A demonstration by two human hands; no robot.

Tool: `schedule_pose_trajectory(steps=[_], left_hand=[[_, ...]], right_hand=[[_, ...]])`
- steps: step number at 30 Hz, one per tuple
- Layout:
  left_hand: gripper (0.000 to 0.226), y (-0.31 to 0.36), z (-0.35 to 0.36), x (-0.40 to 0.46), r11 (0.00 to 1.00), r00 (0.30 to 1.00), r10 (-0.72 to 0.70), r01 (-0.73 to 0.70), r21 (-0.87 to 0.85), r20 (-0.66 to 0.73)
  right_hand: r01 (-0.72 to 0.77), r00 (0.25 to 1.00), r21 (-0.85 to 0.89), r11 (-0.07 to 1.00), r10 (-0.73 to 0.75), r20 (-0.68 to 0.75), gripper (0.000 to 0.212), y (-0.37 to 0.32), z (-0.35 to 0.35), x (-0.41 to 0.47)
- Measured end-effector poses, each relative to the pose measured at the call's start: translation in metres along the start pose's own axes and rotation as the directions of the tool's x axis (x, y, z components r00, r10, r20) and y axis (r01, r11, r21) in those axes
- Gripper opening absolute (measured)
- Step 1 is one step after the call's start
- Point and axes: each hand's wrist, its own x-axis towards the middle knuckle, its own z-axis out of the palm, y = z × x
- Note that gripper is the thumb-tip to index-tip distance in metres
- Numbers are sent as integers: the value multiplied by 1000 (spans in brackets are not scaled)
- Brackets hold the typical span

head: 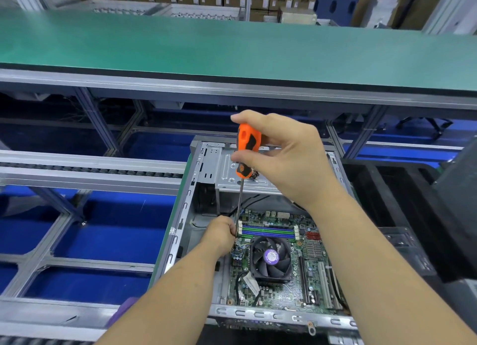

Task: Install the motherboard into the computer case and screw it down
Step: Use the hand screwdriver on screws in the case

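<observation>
The board [281, 257] lay inside the open case [180, 231]. The right hand [286, 156] gripped the handle of one screwdriver [245, 151]; the left hand [222, 232] pinched its shaft near the tip at the board's far-left corner. A tilted shaft might slip and gouge the board. One fan [271, 254] and four memory slots [267, 231] showed.
</observation>
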Motion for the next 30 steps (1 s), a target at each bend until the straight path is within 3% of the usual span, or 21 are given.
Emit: schedule_pose_trajectory(steps=[5, 9, 13, 18, 23, 26, 30], left_hand=[[42, -2, 1, 0, 1000, 1000, -6, 6, 18, -17], [43, -5, 2, 3, 1000, 1000, -7, 7, -9, -22], [40, -6, 2, 4, 1000, 1000, -20, 20, 1, -19], [41, -3, 1, 4, 998, 998, -64, 64, -22, 16], [44, 0, 2, 13, 978, 984, -166, 172, -117, 57], [45, 0, 3, 17, 985, 990, -138, 141, -99, 37], [43, 3, 0, 6, 985, 990, -133, 137, -105, 43]], right_hand=[[-52, 993, 151, 987, 35, 111, 58, -1, -3, -4], [-23, 1000, 61, 998, 22, 9, 52, 2, 1, -2], [-45, 997, 170, 984, 33, 76, 58, -2, -1, -4], [7, 1000, -42, 999, -7, 0, 49, -4, 2, 5], [-30, 996, 133, 991, 19, 83, 51, -7, 3, 0], [-7, 999, 71, 997, 4, 36, 38, -6, 5, 1], [-28, 993, -32, 999, 32, 118, 48, -8, -3, 3]])
